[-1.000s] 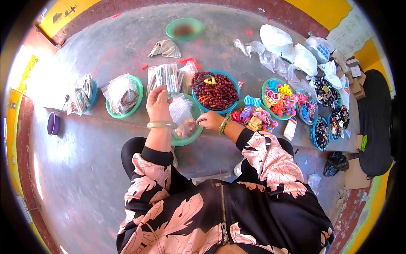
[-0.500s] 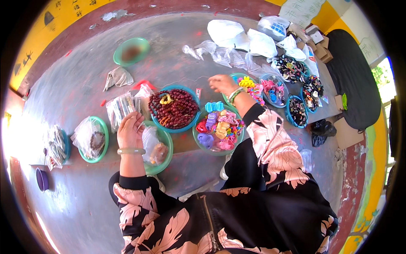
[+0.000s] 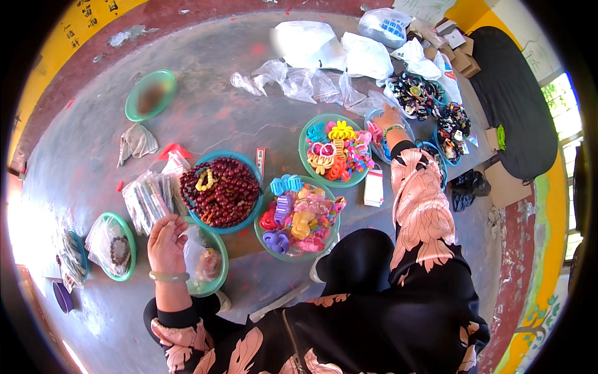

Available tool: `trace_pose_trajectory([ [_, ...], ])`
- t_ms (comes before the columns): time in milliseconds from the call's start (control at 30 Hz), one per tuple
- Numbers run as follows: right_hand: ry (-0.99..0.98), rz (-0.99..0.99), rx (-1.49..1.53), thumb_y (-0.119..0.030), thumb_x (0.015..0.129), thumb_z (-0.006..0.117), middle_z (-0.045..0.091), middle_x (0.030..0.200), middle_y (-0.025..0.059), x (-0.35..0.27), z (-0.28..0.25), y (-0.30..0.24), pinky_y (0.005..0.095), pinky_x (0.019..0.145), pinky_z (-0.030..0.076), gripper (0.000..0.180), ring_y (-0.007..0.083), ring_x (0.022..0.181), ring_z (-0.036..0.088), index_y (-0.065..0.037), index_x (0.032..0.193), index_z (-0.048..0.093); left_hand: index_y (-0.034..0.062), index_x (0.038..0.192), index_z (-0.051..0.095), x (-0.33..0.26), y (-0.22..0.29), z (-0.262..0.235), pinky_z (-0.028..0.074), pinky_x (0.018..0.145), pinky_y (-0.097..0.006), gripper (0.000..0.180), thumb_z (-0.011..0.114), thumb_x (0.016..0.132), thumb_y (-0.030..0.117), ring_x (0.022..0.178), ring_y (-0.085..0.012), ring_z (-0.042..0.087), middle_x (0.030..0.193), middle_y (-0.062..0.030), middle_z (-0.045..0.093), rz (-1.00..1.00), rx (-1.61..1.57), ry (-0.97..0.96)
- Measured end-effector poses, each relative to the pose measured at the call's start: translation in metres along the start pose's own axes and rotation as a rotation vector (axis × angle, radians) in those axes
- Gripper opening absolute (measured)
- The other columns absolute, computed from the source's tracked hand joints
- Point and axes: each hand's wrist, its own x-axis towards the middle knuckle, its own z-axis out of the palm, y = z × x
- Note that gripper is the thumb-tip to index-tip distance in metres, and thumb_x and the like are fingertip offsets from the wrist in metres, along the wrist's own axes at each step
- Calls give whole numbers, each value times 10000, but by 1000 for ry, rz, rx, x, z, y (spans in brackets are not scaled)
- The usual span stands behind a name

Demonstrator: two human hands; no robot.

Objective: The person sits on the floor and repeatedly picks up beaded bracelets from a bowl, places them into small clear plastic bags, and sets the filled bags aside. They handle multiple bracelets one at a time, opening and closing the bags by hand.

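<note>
My left hand [image 3: 167, 242], with a pale bangle at the wrist, is pinched closed beside a stack of clear plastic packets [image 3: 148, 198]; whatever lies between its fingertips is too small to make out. Close to it, a green bowl [image 3: 222, 274] holds a clear bag with brownish contents. My right hand [image 3: 389, 118], wearing a green beaded bracelet, reaches over a blue bowl [image 3: 406, 129] of pink and colourful small items. Its fingers are largely hidden. A green bowl [image 3: 303, 140] of bright hair clips stands left of that hand.
Dark red bead strings fill a blue bowl [image 3: 254, 218]; another green bowl [image 3: 260, 235] holds colourful claw clips. A white and red packet [image 3: 374, 188] lies beyond my knee. White plastic bags [image 3: 309, 45] lie at the back. Dark hair ties [image 3: 453, 128] fill bowls at right.
My right hand has moved right, from above the floor beside the hair-clip bowl to the blue bowl. The view has shifted, and my left hand stays near the packets. The white packet now shows.
</note>
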Motion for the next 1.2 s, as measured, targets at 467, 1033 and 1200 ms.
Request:
trace_pose_trajectory([
  [467,-389,-90,-540,-258,669,677,79,1438,128,100,42,-55,455,985,313,896,363,1244,302,-294,1372,123,36,926,564,22,-23,7,426,589,-209,121,487,846,84,748,-132,578,829,-56,597,-46,249,191],
  [1033,-247,-602,-156,-192,646,638,571,1017,199,136,75,-129,386,813,442,449,336,954,549,-67,1058,510,29,907,561,25,-26,26,430,594,-200,114,471,845,60,731,-119,574,810,-50,593,-94,346,215],
  [1200,-275,-473,-5,-422,439,814,117,1350,339,160,101,-155,394,1005,294,1315,430,1237,264,-160,1374,-73,32,904,555,32,-25,32,412,591,-200,117,465,842,75,715,-110,555,802,-40,579,-96,401,168],
])
